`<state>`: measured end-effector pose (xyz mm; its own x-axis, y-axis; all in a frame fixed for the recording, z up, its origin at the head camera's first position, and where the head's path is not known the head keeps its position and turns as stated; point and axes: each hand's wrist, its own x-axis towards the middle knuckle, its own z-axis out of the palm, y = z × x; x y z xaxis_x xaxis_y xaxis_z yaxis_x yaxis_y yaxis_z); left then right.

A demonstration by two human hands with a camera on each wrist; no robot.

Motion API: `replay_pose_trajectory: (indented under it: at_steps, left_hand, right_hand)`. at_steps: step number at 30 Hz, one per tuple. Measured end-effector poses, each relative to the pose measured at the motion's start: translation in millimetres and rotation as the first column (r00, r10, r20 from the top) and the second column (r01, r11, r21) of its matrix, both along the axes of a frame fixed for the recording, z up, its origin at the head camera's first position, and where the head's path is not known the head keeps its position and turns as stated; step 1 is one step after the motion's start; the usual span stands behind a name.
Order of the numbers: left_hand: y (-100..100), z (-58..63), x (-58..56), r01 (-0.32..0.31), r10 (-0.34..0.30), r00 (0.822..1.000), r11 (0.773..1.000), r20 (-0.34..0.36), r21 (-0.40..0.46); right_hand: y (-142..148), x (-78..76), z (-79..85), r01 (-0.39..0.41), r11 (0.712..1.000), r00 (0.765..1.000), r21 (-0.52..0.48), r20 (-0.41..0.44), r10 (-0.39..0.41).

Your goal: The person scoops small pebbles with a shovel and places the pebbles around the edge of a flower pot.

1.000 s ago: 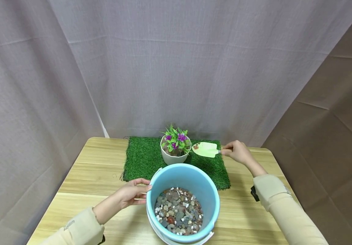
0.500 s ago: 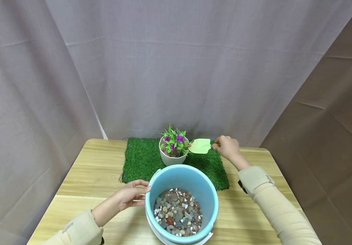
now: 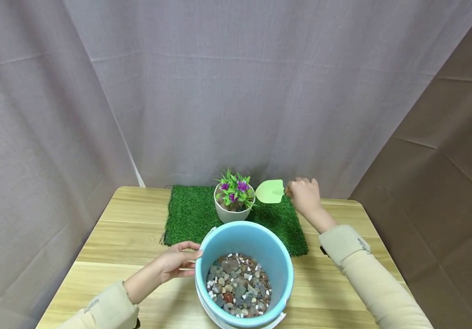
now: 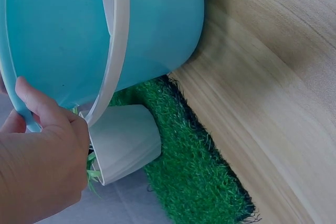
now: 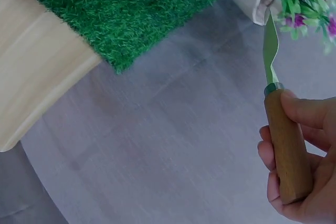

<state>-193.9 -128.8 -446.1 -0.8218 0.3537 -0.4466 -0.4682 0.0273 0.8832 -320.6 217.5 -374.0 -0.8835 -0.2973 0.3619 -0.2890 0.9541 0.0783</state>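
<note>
My right hand (image 3: pixel 306 197) grips the wooden handle of a light green hand trowel (image 3: pixel 270 191). No stones show on its blade, and the tip is at the right rim of a white flowerpot (image 3: pixel 232 214) with purple flowers and green leaves. From the right wrist view the trowel (image 5: pixel 271 51) appears edge-on, tip by the pot's opening. My left hand (image 3: pixel 178 262) pinches the rim of a light blue bucket (image 3: pixel 287 274) at its left side, thumb on the rim. Pebbles (image 3: pixel 240 288) of mixed colours cover the bucket's bottom. In the left wrist view the bucket's white handle (image 4: pixel 118 40) hangs beside my hand.
Beneath the pot lies a green artificial grass mat (image 3: pixel 191 214) on the wooden table (image 3: pixel 112 242). Grey cloth (image 3: pixel 240 114) hangs behind, and a brown cloth (image 3: pixel 445 183) stands at the right. The bucket stands in front of the pot.
My right hand has moved left and slightly away, turning the trowel at the pot's rim. The reddish stones on its blade are gone from view. My left hand stays on the bucket.
</note>
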Motion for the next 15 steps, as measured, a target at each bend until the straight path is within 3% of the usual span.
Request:
replay_pose_trajectory:
  at_steps: [9, 15]
  left_hand:
    - [1, -0.4, -1.3, -0.011, 0.011, 1.0, 1.0, 0.009, -0.003]
    - [1, 2.9, -3.2, -0.021, 0.021, 1.0, 1.0, 0.013, -0.019]
  right_hand:
    - [19, 15.9, 29.8, -0.014, 0.997, 0.998, -0.082, -0.059, 0.009]
    - [22, 29.3, 46.6, -0.055, 0.981, 0.998, -0.185, -0.009, 0.054]
